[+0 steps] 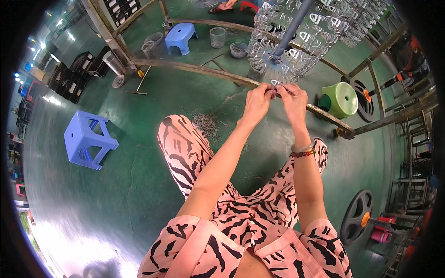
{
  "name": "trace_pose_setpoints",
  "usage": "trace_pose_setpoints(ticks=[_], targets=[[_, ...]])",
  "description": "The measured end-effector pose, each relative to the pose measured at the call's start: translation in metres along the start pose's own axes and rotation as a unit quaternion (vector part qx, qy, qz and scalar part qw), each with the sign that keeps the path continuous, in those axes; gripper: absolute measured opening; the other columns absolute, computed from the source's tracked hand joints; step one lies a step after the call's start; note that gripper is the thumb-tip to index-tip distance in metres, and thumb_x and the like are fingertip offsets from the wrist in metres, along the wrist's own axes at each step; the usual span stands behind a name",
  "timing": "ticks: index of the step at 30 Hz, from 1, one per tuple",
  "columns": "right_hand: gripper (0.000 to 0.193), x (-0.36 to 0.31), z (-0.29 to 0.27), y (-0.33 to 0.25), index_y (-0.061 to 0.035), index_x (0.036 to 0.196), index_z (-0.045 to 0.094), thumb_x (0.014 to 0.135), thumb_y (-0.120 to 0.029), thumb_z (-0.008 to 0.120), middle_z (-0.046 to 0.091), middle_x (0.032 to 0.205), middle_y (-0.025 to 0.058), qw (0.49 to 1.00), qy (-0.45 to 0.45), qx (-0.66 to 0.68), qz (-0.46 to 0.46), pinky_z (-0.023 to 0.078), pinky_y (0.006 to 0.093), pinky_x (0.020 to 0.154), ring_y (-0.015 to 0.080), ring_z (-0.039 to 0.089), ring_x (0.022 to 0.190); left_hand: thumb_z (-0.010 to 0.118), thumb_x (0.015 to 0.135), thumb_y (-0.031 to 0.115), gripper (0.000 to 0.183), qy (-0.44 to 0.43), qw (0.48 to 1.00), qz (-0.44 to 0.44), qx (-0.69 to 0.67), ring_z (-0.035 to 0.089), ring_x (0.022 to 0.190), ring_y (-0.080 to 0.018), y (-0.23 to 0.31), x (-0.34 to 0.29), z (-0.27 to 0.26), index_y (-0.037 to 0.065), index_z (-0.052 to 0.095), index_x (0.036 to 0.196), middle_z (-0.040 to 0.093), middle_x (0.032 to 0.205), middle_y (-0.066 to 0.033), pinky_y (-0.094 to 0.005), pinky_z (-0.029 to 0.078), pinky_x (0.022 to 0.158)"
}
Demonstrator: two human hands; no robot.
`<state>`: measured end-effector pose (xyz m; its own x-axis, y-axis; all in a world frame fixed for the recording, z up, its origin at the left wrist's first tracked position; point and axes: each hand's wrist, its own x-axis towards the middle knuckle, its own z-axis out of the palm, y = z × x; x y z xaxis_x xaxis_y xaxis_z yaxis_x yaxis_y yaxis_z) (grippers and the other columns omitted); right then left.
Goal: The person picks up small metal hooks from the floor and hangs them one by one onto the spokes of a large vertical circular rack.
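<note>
- The left hand (256, 101) and the right hand (293, 96) meet fingertip to fingertip at the lower end of a hanging rack (296, 37) – a long grey pole bristling with rows of small pale metal rings on thin wire prongs.
- Both sets of fingers are pinched shut on one small metal piece (276, 84) at the rack's bottom tier, thumbs against forefingers; the piece itself is mostly hidden between the fingertips, so I cannot tell its exact shape.
- The piece looks light, stiff and smooth – probably slippery on bare skin, easy to drop, so a firm pinch on its rim suits it better than a loose hold.
- The prongs look thin and springy; I judge that pulling sideways would bend them, so the grip belongs close to the prong's tip.
- The rack hangs just beyond a rusty metal frame rail (194, 68) that crosses ahead of the person's knees.
- On the green floor lie a heap of loose wire bits (206, 125), a blue stool (88, 139) far to the left, and a green stool (340, 99) on its side by the rail's right end.
</note>
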<state>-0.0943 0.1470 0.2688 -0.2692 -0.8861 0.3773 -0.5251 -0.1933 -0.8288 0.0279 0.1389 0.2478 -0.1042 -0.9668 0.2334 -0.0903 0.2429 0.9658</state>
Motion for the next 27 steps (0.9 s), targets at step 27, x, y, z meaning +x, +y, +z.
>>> trace_pose_setpoints(ticks=[27], targets=[[0.025,0.003,0.011,0.043,0.0047,0.084,0.065,0.075,-0.019,0.061,0.065,0.073,0.0181,0.992,0.004,-0.128,0.001,0.049,0.0354,0.069,0.0265,0.065,0.069,0.063,0.083,0.014,0.029,-0.01,0.999,-0.042,-0.019,0.061,0.08,-0.0122,-0.053,0.041,-0.098,0.0,0.061,0.107,0.066,0.091,-0.0063,-0.025,0.048,0.069]])
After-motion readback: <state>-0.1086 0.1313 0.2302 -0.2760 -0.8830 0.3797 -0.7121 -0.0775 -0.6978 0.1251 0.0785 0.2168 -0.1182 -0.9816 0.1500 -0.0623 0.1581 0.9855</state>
